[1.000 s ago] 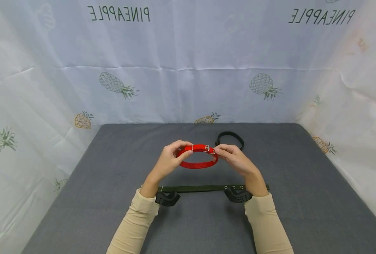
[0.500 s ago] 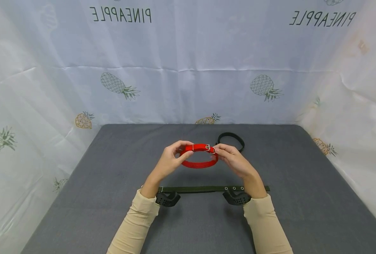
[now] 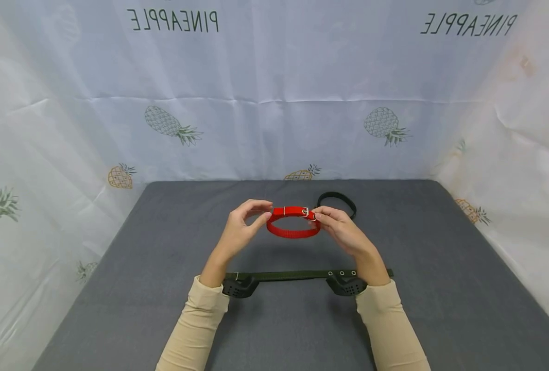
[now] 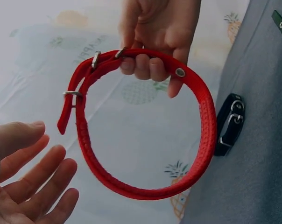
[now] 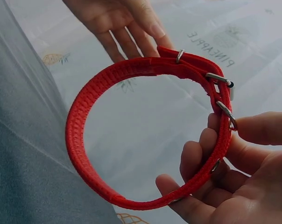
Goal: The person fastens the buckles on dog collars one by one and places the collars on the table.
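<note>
The right hand (image 3: 344,232) pinches the buckled red woven collar loop (image 3: 293,222) beside its metal buckle (image 5: 219,80), holding it in the air above the middle of the grey tabletop (image 3: 163,257). The left hand (image 3: 237,229) hovers just beside the loop, fingers (image 4: 38,186) relaxed and apart, gripping nothing. A dark green strap (image 3: 284,275) lies flat nearer the front edge, and a black collar loop (image 3: 337,198) sits toward the far edge.
</note>
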Demonstrator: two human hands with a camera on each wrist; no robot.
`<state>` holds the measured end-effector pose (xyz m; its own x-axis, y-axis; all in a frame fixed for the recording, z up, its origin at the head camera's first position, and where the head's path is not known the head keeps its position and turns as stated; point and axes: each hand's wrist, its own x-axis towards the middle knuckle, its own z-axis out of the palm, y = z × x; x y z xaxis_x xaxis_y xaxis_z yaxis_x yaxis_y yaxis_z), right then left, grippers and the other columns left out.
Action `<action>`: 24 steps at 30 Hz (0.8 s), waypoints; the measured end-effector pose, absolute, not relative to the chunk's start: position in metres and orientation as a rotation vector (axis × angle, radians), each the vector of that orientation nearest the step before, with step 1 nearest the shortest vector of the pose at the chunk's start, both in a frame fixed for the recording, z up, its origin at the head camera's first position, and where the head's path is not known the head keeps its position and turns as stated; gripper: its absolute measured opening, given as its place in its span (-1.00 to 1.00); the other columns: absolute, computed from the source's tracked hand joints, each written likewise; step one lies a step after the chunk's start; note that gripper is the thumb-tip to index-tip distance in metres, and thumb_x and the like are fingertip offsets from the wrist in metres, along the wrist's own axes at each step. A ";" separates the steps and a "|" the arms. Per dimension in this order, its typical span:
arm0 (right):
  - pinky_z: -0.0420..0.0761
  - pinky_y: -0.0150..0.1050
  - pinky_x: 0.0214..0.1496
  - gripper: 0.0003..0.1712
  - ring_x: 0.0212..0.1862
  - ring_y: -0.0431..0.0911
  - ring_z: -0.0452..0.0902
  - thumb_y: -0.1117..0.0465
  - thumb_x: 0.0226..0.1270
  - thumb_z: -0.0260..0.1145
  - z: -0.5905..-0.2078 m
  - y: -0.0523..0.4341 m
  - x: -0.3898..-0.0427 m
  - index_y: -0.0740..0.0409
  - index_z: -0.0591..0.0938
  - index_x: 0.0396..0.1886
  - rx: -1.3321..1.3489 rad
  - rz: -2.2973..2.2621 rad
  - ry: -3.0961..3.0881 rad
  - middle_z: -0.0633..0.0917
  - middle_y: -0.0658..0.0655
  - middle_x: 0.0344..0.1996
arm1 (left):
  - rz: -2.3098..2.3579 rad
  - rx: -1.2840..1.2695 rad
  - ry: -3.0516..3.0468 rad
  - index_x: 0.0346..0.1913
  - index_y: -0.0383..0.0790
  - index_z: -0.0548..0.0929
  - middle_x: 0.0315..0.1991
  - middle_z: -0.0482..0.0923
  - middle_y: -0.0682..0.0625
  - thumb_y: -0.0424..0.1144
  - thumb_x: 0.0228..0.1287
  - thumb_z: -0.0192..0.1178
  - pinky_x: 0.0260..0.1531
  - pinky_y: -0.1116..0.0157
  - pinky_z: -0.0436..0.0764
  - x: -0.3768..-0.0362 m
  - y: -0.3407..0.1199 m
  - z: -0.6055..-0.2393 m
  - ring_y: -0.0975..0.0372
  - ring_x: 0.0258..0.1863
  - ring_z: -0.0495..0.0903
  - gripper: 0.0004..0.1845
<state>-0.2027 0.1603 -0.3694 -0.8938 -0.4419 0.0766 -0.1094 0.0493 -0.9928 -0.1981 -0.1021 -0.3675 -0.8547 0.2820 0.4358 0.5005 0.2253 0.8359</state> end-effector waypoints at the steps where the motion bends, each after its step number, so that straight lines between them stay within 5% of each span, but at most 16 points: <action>1: 0.46 -0.40 0.07 -0.73 -0.14 -0.19 0.45 0.21 0.54 -0.02 -0.370 0.161 -0.203 0.33 0.51 -0.10 -0.570 -1.914 2.097 0.56 -0.10 -0.30 | -1.688 -0.736 -2.296 0.06 -0.34 0.60 0.02 0.61 -0.23 -0.40 0.29 0.21 0.20 -0.06 0.51 -0.198 -0.103 -0.367 -0.02 0.06 0.59 -0.72; 10: 0.43 -0.16 0.04 -0.65 -0.12 -0.10 0.36 0.21 0.52 0.03 -0.370 0.157 -0.211 0.46 0.51 -0.01 -0.572 -1.763 2.267 0.53 -0.01 -0.25 | -1.646 -0.708 -2.305 0.05 -0.32 0.61 0.02 0.62 -0.24 -0.37 0.32 0.19 0.20 0.04 0.53 -0.199 -0.108 -0.366 0.01 0.05 0.59 -0.74; 18: 0.48 -0.24 0.00 -0.69 -0.14 -0.09 0.43 0.25 0.51 0.05 -0.375 0.152 -0.224 0.41 0.54 0.02 -0.605 -1.621 2.384 0.58 0.34 -0.09 | -1.643 -0.654 -2.342 0.04 -0.32 0.62 0.02 0.62 -0.23 -0.33 0.34 0.18 0.20 0.13 0.54 -0.199 -0.110 -0.366 0.03 0.05 0.59 -0.74; 24: 0.43 -0.28 -0.13 -0.74 -0.25 -0.12 0.41 0.26 0.48 0.10 -0.383 0.146 -0.237 0.36 0.57 -0.03 -0.654 -1.527 2.478 0.61 0.38 -0.13 | -1.654 -0.654 -2.338 0.05 -0.37 0.61 0.01 0.63 -0.21 -0.36 0.34 0.17 0.19 0.07 0.53 -0.199 -0.110 -0.365 0.02 0.03 0.59 -0.74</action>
